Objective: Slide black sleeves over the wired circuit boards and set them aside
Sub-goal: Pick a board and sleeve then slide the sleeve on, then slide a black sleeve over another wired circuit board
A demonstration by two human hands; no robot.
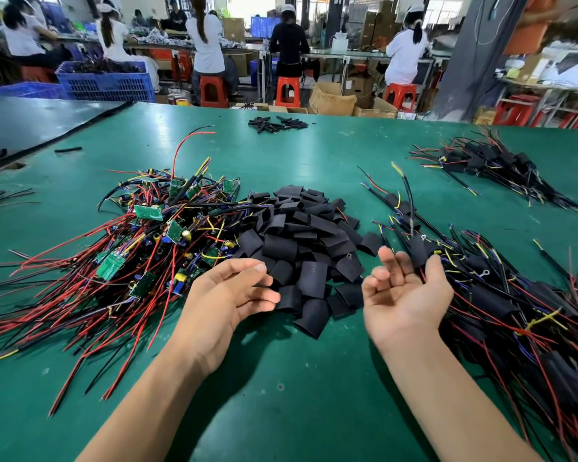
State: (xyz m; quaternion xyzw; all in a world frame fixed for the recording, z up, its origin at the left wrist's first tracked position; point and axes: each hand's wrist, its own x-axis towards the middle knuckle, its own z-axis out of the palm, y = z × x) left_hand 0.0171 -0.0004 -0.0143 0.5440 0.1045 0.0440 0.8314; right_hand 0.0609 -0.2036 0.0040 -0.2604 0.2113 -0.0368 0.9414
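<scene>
A heap of loose black sleeves [301, 235] lies in the middle of the green table [281, 388]. To its left is a tangle of bare green circuit boards with red, black and yellow wires [154, 241]. My left hand [227, 295] hovers at the near edge of the sleeve heap, fingers relaxed and holding nothing. My right hand [404, 288] is turned palm up with its fingers loosely spread. A sleeved board [418, 251] with blurred wires sits just past its fingertips, over the pile of sleeved boards [514, 311] on the right.
A second pile of sleeved boards [488, 165] lies at the far right. A small cluster of thin black tubes [277, 123] sits at the far edge, and one stray tube [68, 149] at the left. Seated workers, red stools and blue crates fill the background.
</scene>
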